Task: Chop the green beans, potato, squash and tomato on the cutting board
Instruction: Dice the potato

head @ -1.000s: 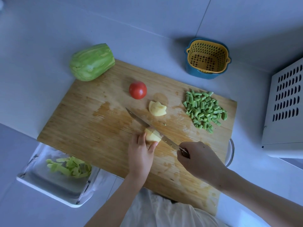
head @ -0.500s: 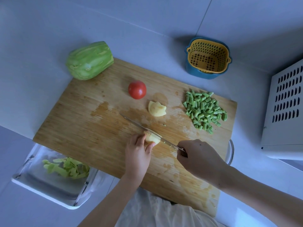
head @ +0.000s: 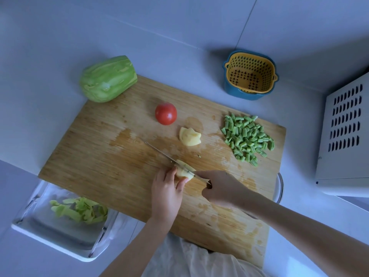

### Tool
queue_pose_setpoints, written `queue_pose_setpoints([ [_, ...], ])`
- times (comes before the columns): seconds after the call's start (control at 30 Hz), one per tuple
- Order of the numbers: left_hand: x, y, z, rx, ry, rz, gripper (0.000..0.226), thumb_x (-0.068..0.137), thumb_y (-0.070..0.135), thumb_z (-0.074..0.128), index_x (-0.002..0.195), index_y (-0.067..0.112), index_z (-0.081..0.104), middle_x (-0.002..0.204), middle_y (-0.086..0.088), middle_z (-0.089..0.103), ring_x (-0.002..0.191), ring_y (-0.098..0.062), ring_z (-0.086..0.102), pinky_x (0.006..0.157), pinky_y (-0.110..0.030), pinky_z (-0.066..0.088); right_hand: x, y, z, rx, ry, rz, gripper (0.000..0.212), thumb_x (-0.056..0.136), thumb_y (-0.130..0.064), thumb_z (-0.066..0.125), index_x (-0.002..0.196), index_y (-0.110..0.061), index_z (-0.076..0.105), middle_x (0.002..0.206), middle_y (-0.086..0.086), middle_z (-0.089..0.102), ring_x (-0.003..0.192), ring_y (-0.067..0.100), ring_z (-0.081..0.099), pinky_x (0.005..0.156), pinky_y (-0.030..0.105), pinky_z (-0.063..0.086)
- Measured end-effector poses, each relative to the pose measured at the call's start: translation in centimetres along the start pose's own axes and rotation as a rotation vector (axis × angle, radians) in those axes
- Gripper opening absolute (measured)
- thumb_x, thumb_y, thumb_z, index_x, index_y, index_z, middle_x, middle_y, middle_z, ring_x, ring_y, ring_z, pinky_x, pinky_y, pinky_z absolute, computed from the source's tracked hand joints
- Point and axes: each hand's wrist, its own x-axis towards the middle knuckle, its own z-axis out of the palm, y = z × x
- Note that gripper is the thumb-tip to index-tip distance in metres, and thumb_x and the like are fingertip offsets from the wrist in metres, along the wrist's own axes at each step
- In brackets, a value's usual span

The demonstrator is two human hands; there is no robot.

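A wooden cutting board (head: 103, 156) lies on the counter. My left hand (head: 166, 191) pins a pale yellow potato piece (head: 184, 170) near the board's middle front. My right hand (head: 221, 188) grips the knife (head: 159, 151) by its handle, the blade lying across that piece and pointing up-left. A second potato chunk (head: 189, 136) sits further back. A red tomato (head: 166, 113) stands behind it. Chopped green beans (head: 246, 136) are piled at the board's right. A peeled green squash (head: 107, 78) rests at the far left corner, partly off the board.
A yellow strainer in a blue bowl (head: 250, 75) stands behind the board. A white tray with green peelings (head: 65, 222) sits under the front left corner. A white vented appliance (head: 345, 136) is at the right. A glass rim (head: 280, 188) shows at the board's right edge.
The blade has come down into the potato piece under my left hand, and my right hand has shifted left toward it. The other vegetables have stayed put.
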Motion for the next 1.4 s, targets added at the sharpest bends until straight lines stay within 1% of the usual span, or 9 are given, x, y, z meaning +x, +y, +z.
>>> queue_pose_setpoints([
  [0.13,0.0,0.0,0.1,-0.009,-0.002,-0.001,0.038,0.065,0.018,0.084,0.092,-0.004,0.07,0.081,-0.017,0.064,0.071,-0.03,0.064,0.059,-0.041,0.056,0.3,-0.3,-1.0,0.158,-0.187,0.113,0.077,0.074,-0.003,0.042,0.141,-0.04,0.032,0.05,0.001,0.051,0.03,0.011,0.04,0.036,0.021,0.038],
  [0.6,-0.1,0.0,0.0,-0.021,0.006,0.004,0.038,0.064,0.016,0.085,0.091,-0.005,0.07,0.079,-0.018,0.064,0.07,-0.03,0.064,0.058,-0.038,0.056,0.7,-0.7,-3.5,0.401,-0.481,0.274,0.077,0.079,-0.001,0.048,0.146,-0.03,0.022,0.041,-0.002,0.039,0.034,0.012,0.035,0.039,0.018,0.033],
  [0.67,-0.1,0.0,-0.1,-0.022,0.005,-0.001,0.037,0.065,0.017,0.084,0.091,-0.005,0.07,0.08,-0.017,0.064,0.071,-0.029,0.064,0.06,-0.038,0.056,0.9,-0.8,-4.5,0.434,-0.59,0.309,0.065,0.082,-0.002,0.048,0.141,-0.022,0.029,0.045,-0.001,0.039,0.036,0.011,0.034,0.04,0.017,0.033],
  [0.73,-0.1,0.0,-0.1,-0.023,0.009,-0.003,0.036,0.066,0.017,0.084,0.091,-0.004,0.07,0.08,-0.017,0.065,0.071,-0.028,0.063,0.06,-0.037,0.056,0.5,-1.2,-5.3,0.483,-0.631,0.283,0.031,0.085,-0.005,0.048,0.116,-0.01,0.045,0.048,-0.001,0.037,0.036,0.011,0.032,0.039,0.017,0.031],
  [0.8,-0.2,0.0,-0.1,-0.029,0.017,-0.012,0.037,0.065,0.017,0.084,0.092,-0.004,0.07,0.08,-0.015,0.065,0.071,-0.027,0.063,0.06,-0.035,0.055,-0.3,-1.6,-5.5,0.515,-0.543,0.241,0.004,0.09,-0.013,0.052,0.092,-0.009,0.051,0.046,-0.001,0.039,0.034,0.011,0.033,0.037,0.017,0.031],
  [0.93,-0.5,0.1,0.0,-0.077,0.052,-0.043,0.037,0.065,0.016,0.084,0.093,-0.004,0.07,0.079,-0.013,0.066,0.069,-0.023,0.062,0.06,-0.03,0.053,-2.6,-1.6,-3.7,0.346,-0.168,0.08,0.029,0.094,-0.032,0.051,0.073,-0.013,0.056,0.039,-0.002,0.047,0.031,0.013,0.046,0.036,0.021,0.041],
  [1.07,-0.7,0.0,0.1,-0.139,0.1,-0.043,0.026,0.067,0.006,0.082,0.088,-0.003,0.071,0.078,-0.011,0.066,0.066,-0.022,0.063,0.058,-0.027,0.052,-3.6,-0.8,-1.8,0.087,0.138,-0.115,0.043,0.095,-0.022,0.046,0.052,-0.027,0.043,0.04,-0.008,0.042,0.033,0.006,0.041,0.036,0.015,0.034],
  [1.23,-0.4,-0.2,0.0,-0.159,0.119,-0.037,0.019,0.067,0.002,0.081,0.082,-0.001,0.071,0.079,-0.011,0.066,0.065,-0.018,0.063,0.058,-0.025,0.052,-3.0,-0.1,-0.2,-0.055,0.145,-0.148,0.03,0.094,-0.018,0.043,0.074,-0.015,0.064,0.046,-0.008,0.043,0.038,0.009,0.034,0.041,0.019,0.031],
  [1.4,-0.4,-0.4,0.0,-0.159,0.106,-0.034,0.016,0.068,0.001,0.08,0.081,0.001,0.07,0.08,-0.009,0.067,0.066,-0.018,0.063,0.061,-0.024,0.051,-2.5,0.1,0.1,-0.107,0.136,-0.14,0.028,0.093,-0.016,0.042,0.082,-0.005,0.065,0.052,0.001,0.047,0.041,0.011,0.034,0.04,0.021,0.027],
])
